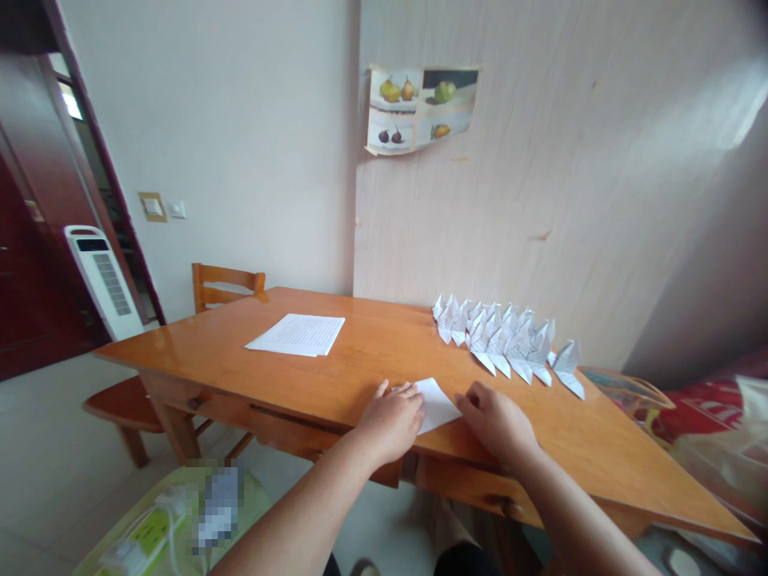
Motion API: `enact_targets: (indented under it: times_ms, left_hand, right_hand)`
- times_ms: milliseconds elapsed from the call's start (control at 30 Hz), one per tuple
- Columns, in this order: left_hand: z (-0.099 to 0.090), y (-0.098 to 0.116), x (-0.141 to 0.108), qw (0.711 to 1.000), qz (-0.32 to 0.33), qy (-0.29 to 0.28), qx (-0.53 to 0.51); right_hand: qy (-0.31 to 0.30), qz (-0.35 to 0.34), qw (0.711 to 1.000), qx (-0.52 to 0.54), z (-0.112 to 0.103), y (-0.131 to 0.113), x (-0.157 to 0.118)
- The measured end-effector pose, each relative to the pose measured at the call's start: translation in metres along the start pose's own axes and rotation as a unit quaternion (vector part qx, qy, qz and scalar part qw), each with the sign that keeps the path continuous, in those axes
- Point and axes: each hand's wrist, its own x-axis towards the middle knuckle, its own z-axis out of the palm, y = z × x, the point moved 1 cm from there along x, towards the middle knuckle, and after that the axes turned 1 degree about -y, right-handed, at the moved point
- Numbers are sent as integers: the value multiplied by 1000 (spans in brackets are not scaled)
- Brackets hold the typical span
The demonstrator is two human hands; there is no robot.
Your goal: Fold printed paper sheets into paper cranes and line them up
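Note:
A white sheet of folded paper (436, 406) lies near the table's front edge, with a pointed corner facing away from me. Across its left side rests my left hand (393, 416), palm down, fingers stretched out flat. My right hand (497, 418) is at the paper's right corner, its fingers curled in and closed at that edge; its fingertips are partly hidden. Beyond the right hand stand several folded paper figures (504, 336) in close rows, printed or written on, with upright pointed tips. One more paper figure (568, 366) stands at the right end of the group.
A stack of printed sheets (298, 334) lies on the left of the wooden table (372, 336). A chair (228, 280) stands behind the table's left side, a stool (126, 406) in front. Bags (708, 416) are at the right; a power strip (144, 536) sits lower left.

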Motion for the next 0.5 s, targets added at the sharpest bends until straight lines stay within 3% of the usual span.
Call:
enact_targets:
  times_ms: [133, 300, 500]
  left_hand:
    - [-3, 2, -1, 1000, -13, -1, -2]
    - [-6, 4, -2, 1000, -15, -1, -10]
    - [-9, 8, -3, 999, -20, -3, -34]
  right_hand:
    - [26, -66, 997, 15, 3, -7, 3]
    - [6, -171, 985, 32, 14, -23, 12]
    - [-32, -216, 973, 73, 30, -31, 25]
